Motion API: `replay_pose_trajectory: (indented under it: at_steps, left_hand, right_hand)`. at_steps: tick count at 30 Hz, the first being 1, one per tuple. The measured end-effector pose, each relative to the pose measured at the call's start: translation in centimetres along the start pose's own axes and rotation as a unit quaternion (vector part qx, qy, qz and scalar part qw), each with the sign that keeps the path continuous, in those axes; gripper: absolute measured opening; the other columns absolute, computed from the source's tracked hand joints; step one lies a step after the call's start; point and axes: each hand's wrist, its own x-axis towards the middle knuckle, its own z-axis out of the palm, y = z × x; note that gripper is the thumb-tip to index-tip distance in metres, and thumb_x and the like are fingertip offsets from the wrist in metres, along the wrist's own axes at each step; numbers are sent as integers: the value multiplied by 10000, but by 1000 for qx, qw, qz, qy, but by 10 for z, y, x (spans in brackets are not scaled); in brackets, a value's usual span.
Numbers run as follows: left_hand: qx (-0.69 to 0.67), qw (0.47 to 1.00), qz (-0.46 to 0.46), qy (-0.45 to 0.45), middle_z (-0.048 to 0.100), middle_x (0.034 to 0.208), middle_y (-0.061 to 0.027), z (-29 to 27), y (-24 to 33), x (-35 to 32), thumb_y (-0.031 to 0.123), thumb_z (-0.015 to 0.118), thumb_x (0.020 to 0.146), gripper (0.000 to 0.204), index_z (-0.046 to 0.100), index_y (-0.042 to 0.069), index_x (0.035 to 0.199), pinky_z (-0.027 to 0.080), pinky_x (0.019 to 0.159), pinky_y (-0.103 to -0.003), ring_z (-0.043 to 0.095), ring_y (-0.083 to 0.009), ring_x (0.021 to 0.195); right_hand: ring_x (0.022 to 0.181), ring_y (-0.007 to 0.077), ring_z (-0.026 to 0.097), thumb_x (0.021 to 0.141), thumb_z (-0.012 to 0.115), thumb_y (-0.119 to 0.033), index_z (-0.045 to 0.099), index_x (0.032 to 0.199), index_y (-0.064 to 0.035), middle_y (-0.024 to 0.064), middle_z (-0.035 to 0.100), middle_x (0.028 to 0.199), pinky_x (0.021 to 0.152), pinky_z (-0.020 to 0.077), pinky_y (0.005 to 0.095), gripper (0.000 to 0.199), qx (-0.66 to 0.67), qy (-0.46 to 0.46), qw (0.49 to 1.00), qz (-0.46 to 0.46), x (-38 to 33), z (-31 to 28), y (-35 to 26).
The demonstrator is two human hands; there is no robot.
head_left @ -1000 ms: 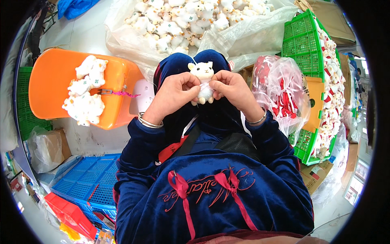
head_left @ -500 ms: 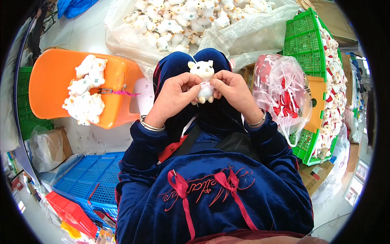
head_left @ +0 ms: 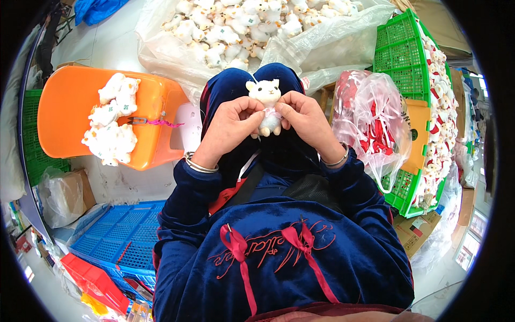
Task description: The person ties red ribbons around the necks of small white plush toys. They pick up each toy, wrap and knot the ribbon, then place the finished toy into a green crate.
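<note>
A small white plush toy [head_left: 264, 92] with upright ears and a pale body faces up between my hands, above my knees. My left hand [head_left: 229, 124] pinches it at the left of its chest, thumb and bent fingers closed. On the other side, my right hand [head_left: 307, 119] is closed in a like pinch at the toy's chest. A thin pale pink ribbon [head_left: 270, 111] crosses the toy's neck between my fingertips; whether it is knotted is too small to tell. My fingers hide the toy's sides.
An orange chair [head_left: 59, 118] at left bears several white plush toys [head_left: 110, 140] and thread snips [head_left: 138, 121]. Ahead lies a big clear bag [head_left: 166, 53] of plush toys. At right are a bag of red ribbons [head_left: 375, 131] and a green crate [head_left: 397, 48]; a blue crate [head_left: 118, 236] stands lower left.
The toy and both hands have shifted very slightly left, and the toy's head tilts a little more. Both hands keep their pinch.
</note>
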Motion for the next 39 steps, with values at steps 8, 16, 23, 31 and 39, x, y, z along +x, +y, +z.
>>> replay_pose_trajectory:
  at_steps: [8,16,23,31,39]
  left_hand:
    - [4,1000,-18,-1,679,868,-6,3,2,0,112,666,972,125,675,-3,1021,509,646,-202,620,-45,707]
    - [24,1000,-12,9,676,880,-8,6,1,-1,98,667,966,127,670,-7,1037,509,655,-203,616,-49,710]
    - [16,999,-15,29,672,835,-26,7,-1,0,103,593,1018,112,620,2,1058,520,610,-204,624,-55,658]
    - [-9,997,-16,77,684,835,-55,15,-2,0,135,560,1056,162,574,-8,1132,549,559,-206,666,-81,627]
    - [-36,999,-38,-7,710,906,-81,2,1,3,96,607,1011,176,620,-29,1135,582,637,-227,707,-109,716]
  right_hand:
    - [706,38,539,1006,631,-142,638,976,-12,-21,623,837,611,448,220,134,1,-3,1000,-7,2,0,4]
    - [750,41,550,1010,626,-139,638,979,-10,-19,627,853,657,460,218,133,14,-7,1000,-3,3,2,2]
    - [736,45,542,1013,622,-145,636,976,-9,-18,622,840,651,458,225,142,-6,7,1000,-16,5,2,8]
    - [666,37,535,1017,626,-152,631,956,-5,-17,615,790,593,447,225,160,-30,20,999,-13,4,5,3]
    - [682,42,548,1012,627,-150,633,959,-2,-7,626,802,606,454,225,157,-37,20,999,-15,4,3,4]
